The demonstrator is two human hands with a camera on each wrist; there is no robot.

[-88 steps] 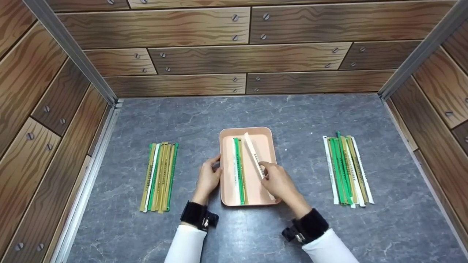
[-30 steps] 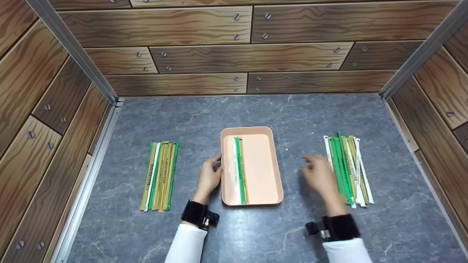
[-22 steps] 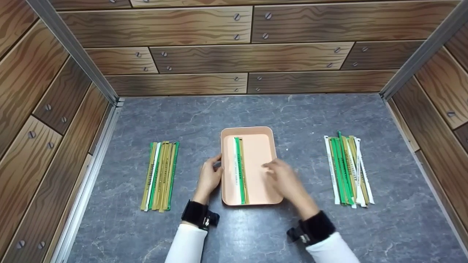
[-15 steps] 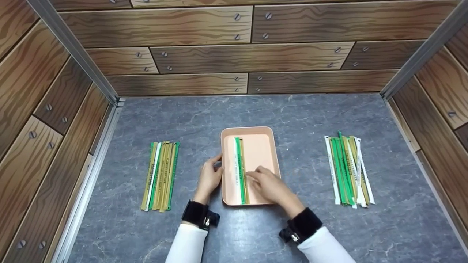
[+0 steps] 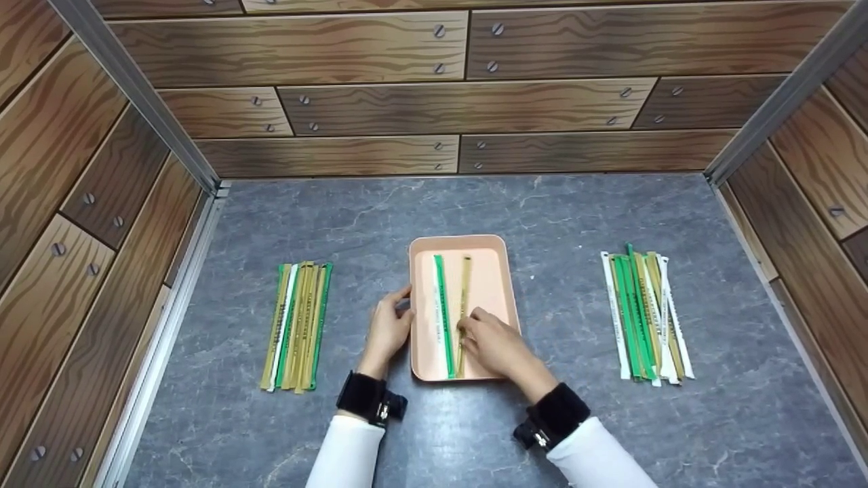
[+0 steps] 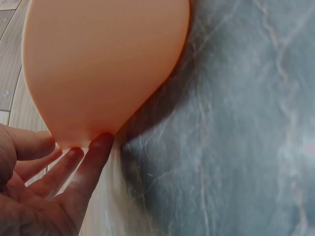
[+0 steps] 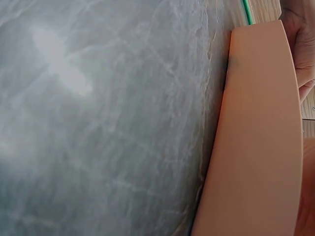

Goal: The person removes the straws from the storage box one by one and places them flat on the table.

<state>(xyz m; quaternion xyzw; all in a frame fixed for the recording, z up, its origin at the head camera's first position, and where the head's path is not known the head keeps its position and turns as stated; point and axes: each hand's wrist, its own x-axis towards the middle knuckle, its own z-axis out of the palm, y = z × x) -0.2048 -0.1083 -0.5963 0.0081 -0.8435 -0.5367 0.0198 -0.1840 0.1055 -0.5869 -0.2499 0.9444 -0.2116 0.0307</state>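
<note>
In the head view my left hand point(image 5: 389, 332) rests against the left side of the peach tray point(image 5: 491, 245), its fingers touching the outer wall. The left wrist view has those fingertips on the tray wall point(image 6: 103, 64). Over the tray my right hand point(image 5: 498, 344) pinches a gold wrapped straw point(image 5: 466, 281), which leans slightly right at its far end. Left of it, a green wrapped straw point(image 5: 443, 305) and a white wrapped straw point(image 5: 437, 325) lie side by side in the tray. The right wrist view catches mainly the tray's outer wall point(image 7: 256, 128); the pinching fingertips are hidden there.
A row of gold, green and white wrapped straws point(image 5: 296, 329) lies on the grey marbled table point(image 5: 366, 210) to the left. Another loose bunch of wrapped straws point(image 5: 644, 315) lies to the right, some crossing. Wood-patterned walls point(image 5: 380, 108) enclose the table.
A white straw left the tray for the right bunch. My right hand came back to the tray, took hold of the gold straw and shifted it right, off the green one. The left hand stayed.
</note>
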